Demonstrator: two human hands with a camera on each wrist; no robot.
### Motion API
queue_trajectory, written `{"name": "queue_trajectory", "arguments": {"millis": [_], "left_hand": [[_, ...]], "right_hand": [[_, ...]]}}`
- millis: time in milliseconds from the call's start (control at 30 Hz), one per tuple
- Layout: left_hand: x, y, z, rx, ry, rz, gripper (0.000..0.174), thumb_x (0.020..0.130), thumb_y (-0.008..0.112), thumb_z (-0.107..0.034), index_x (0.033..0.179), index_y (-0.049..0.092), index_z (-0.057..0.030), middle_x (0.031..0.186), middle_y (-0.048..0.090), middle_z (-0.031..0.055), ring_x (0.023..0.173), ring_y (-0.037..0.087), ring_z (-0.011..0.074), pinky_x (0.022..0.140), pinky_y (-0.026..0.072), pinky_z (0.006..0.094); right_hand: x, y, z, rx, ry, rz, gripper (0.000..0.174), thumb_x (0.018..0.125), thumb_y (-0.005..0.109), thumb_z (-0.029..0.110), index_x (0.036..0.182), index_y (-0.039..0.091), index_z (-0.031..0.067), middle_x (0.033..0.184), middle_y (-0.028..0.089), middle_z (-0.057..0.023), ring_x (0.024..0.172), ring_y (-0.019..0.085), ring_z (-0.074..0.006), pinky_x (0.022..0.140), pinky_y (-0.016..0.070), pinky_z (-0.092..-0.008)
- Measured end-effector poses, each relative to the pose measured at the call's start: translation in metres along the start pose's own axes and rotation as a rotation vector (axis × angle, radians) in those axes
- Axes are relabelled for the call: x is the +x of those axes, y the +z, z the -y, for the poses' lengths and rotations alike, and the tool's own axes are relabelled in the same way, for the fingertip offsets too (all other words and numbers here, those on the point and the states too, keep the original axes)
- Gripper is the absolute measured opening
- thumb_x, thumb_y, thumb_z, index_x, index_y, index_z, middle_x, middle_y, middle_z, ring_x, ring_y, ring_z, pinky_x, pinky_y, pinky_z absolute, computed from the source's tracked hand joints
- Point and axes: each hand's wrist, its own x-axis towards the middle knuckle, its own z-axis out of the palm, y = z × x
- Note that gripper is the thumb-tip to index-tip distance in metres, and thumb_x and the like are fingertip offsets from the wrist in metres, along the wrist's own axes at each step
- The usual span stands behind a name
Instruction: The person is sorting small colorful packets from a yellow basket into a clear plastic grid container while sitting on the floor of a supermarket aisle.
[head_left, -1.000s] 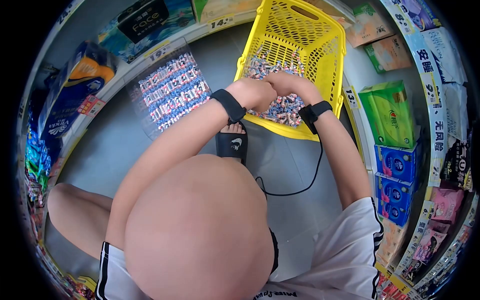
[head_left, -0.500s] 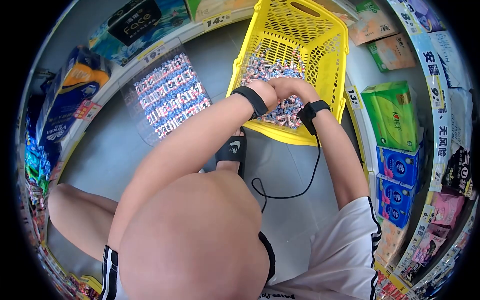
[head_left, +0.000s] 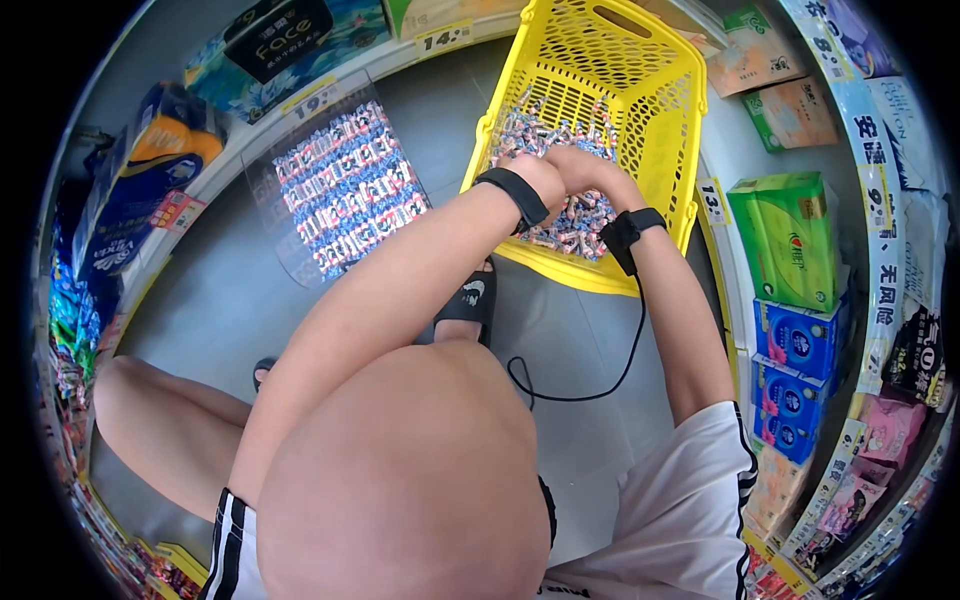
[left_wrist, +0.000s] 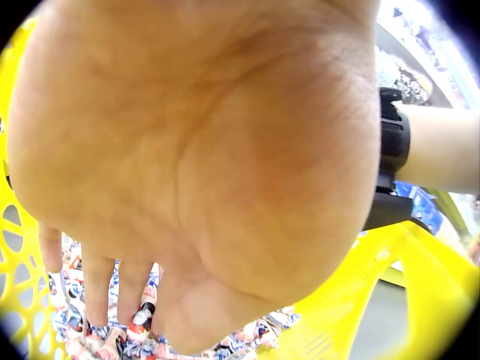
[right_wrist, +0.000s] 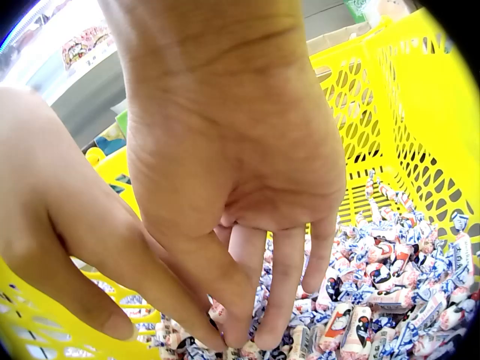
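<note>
A yellow perforated shopping basket [head_left: 693,165] stands on the floor, its bottom covered with loose twist-wrapped candies [right_wrist: 397,270] in white, blue and red. Both hands reach into it side by side. My left hand [head_left: 535,178] hangs palm down, its straight fingers [left_wrist: 97,289] dipping among the candies in the left wrist view. My right hand [right_wrist: 247,172] points downward, and its fingertips touch the candies near the left index finger. In the head view the right hand [head_left: 590,172] hides behind its wrist, overlapping the left.
Left of the basket, a clear plastic box [head_left: 350,190] holds candies in neat rows. Shelves with tissue packs [head_left: 785,240] curve along the right and more packs [head_left: 150,180] along the left. A black cable [head_left: 590,395] hangs from the right wrist strap. A sandalled foot [head_left: 470,300] is near the basket.
My left hand has moved right and deeper over the basket, close against the right hand. The right hand stays nearly in place. The head view has shifted slightly.
</note>
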Motion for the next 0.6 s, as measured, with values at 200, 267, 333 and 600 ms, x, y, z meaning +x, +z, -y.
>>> {"name": "queue_trajectory", "arguments": {"millis": [200, 267, 333, 600], "left_hand": [[0.006, -0.002, 0.004, -0.030, -0.012, -0.025, 0.023, 0.075, 0.066, -0.018, 0.093, 0.078, -0.0093, 0.092, 0.077, 0.0151, 0.092, 0.075, 0.0343, 0.101, 0.0499, 0.0452], [0.007, -0.003, 0.005, -0.040, 0.017, -0.042, 0.028, 0.081, 0.064, -0.016, 0.105, 0.076, -0.0101, 0.102, 0.077, 0.0156, 0.101, 0.074, 0.0324, 0.111, 0.0386, 0.0547], [-0.003, -0.004, 0.005, -0.020, 0.032, -0.117, 0.029, 0.082, 0.064, -0.015, 0.109, 0.076, -0.0105, 0.109, 0.075, 0.0152, 0.108, 0.071, 0.0322, 0.111, 0.0378, 0.0549], [-0.066, -0.013, 0.016, -0.196, 0.098, -0.497, 0.026, 0.086, 0.062, -0.007, 0.109, 0.074, -0.0073, 0.111, 0.066, 0.0167, 0.114, 0.064, 0.0339, 0.103, 0.0368, 0.0520]], "right_hand": [[-0.020, -0.012, -0.001, -0.018, -0.067, -0.180, 0.024, 0.077, 0.073, 0.010, 0.098, 0.077, -0.0025, 0.087, 0.076, -0.0170, 0.079, 0.070, -0.0220, 0.074, 0.0545, -0.0391], [-0.022, -0.016, -0.003, 0.140, -0.107, -0.229, 0.029, 0.076, 0.068, -0.002, 0.103, 0.079, -0.0032, 0.090, 0.078, -0.0169, 0.082, 0.074, -0.0216, 0.076, 0.0582, -0.0353], [-0.039, -0.021, 0.010, 0.208, -0.090, -0.273, 0.029, 0.078, 0.066, -0.002, 0.104, 0.078, -0.0049, 0.090, 0.078, -0.0175, 0.081, 0.075, -0.0219, 0.075, 0.0586, -0.0340], [-0.079, -0.019, 0.046, 0.534, -0.067, -0.451, 0.024, 0.093, 0.067, 0.007, 0.111, 0.073, -0.0073, 0.091, 0.077, -0.0141, 0.077, 0.075, -0.0173, 0.072, 0.0590, -0.0277]]}}
